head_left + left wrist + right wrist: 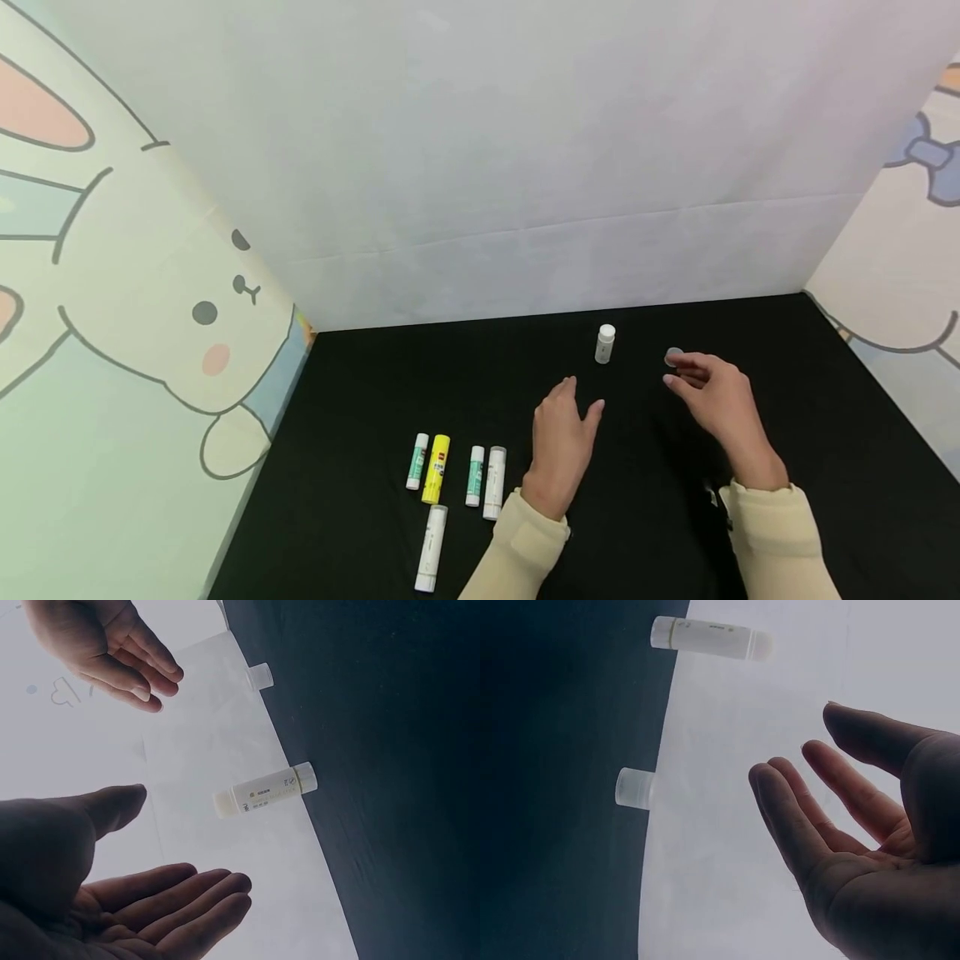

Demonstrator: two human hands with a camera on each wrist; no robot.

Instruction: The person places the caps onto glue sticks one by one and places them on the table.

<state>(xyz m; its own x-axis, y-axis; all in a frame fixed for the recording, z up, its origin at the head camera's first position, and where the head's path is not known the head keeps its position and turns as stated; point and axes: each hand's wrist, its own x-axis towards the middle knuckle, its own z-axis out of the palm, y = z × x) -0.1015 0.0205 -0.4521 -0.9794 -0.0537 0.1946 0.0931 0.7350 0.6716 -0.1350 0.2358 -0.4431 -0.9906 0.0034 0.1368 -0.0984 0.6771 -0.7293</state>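
Observation:
A white glue stick [604, 344] stands upright and uncapped toward the back of the black table, its pale glue tip showing in the left wrist view [264, 790]. To its right a clear cap [673, 357] stands on the cloth; the right wrist view shows the cap [635, 788] apart from the fingers. My left hand [561, 446] is held in front of the glue stick, fingers extended and thumb spread, holding nothing. Near the cap, my right hand [717, 400] hovers with relaxed, slightly bent fingers and nothing in its grasp; its fingertips overlap the cap in the head view.
Left of my left hand lie several glue sticks: a yellow one [436, 469], two green-and-white ones [417, 461] [475, 476], and two white ones [495, 483] [431, 548]. A pale curtain [525, 167] rises behind the black table [360, 392], with rabbit-printed panels at both sides.

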